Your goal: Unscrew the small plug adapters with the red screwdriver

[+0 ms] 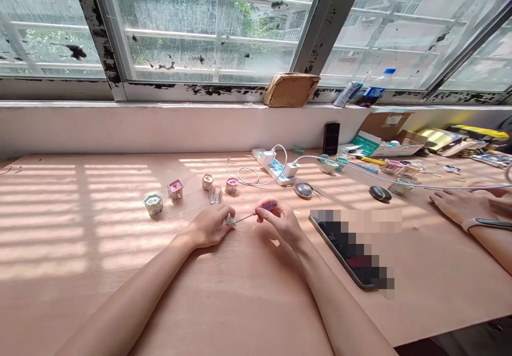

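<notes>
My left hand (pixel 208 227) pinches a small pale plastic housing (pixel 229 220) against the wooden desk. My right hand (pixel 280 220) is shut on a small screwdriver (pixel 248 217) with a purple handle, and its thin shaft reaches into that housing. Just beyond my hands, several small square plastic housings stand in a loose row, among them a green-topped one (pixel 153 204) and a pink-topped one (pixel 175 189). Nearest my left hand is a clear plastic shell (pixel 215 194).
A white power strip (pixel 272 168) with plugged-in chargers and cables lies behind my hands. To the right are a blurred tablet (pixel 348 249), a dark computer mouse (pixel 380 193) and cluttered boxes. Another person's hand (pixel 456 205) with a wristband rests at the right edge. Windows line the back.
</notes>
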The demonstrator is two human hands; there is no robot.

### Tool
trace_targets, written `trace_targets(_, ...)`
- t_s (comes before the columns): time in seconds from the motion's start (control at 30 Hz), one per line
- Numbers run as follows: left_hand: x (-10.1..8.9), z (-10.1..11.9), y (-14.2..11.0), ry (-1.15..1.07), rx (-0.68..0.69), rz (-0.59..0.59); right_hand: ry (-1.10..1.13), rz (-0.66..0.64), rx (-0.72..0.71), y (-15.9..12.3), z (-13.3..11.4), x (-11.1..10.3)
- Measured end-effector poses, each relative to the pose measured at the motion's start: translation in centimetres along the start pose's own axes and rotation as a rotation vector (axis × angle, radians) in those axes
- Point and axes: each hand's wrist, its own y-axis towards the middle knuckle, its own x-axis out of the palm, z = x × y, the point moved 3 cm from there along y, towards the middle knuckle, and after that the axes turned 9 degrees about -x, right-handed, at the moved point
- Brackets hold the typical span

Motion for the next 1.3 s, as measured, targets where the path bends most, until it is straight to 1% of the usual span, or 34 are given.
trace_targets(0.13, -0.1, 0.1, 0.0, 0.008, 0.001, 0.004, -0.207, -0.033, -0.029, 0.1, -0.5, -0.2)
trace_targets(0.27, -0.2, 0.2, 0.0, -0.012, 0.001, -0.001, -0.461, -0.055, -0.1, 0.0, -1.5, -0.4)
trace_targets(0.33, -0.2, 0.2, 0.0, -0.02, -0.006, -0.002, -0.511, -0.119, -0.125, -0.1, -2.0, -0.4)
trace_targets(0.4, -0.2, 0.3, 0.0, -0.022, -0.014, 0.002, -0.501, -0.196, -0.125, -0.1, -2.4, -0.4)
trace_targets(0.43, -0.3, 0.3, 0.0, -0.023, -0.017, 0.004, -0.502, -0.211, -0.118, -0.1, -2.5, -0.4)
trace_targets(0.6, -0.4, 0.4, -0.1, -0.024, -0.027, 0.004, -0.657, -0.122, -0.061, 0.1, -2.3, -1.0)
trace_targets(0.67, -0.3, 0.3, -0.1, -0.022, -0.029, 0.005, -0.639, -0.153, -0.065, 0.1, -2.3, -0.9)
trace_targets(0.77, -0.3, 0.3, 0.0, -0.023, -0.025, 0.007, -0.473, -0.208, -0.085, -0.1, -2.3, -0.8)
trace_targets(0.87, -0.2, 0.2, 0.1, -0.02, -0.019, -0.001, -0.382, -0.17, -0.063, -0.1, -1.9, -0.9)
trace_targets(0.97, -0.2, 0.2, 0.1, -0.015, -0.011, -0.006, -0.436, -0.125, -0.026, 0.0, -1.1, -1.1)
trace_targets(1.07, -0.2, 0.2, 0.1, -0.016, -0.01, -0.007, -0.466, -0.123, -0.019, 0.0, -0.7, -1.3)
trace_targets(1.2, -0.2, 0.1, 0.0, -0.011, -0.026, -0.013, -0.309, -0.167, 0.002, -0.1, -0.8, -1.2)
trace_targets(1.3, -0.3, 0.2, 0.0, -0.014, -0.034, -0.009, -0.245, -0.155, 0.021, 0.0, -0.8, -1.2)
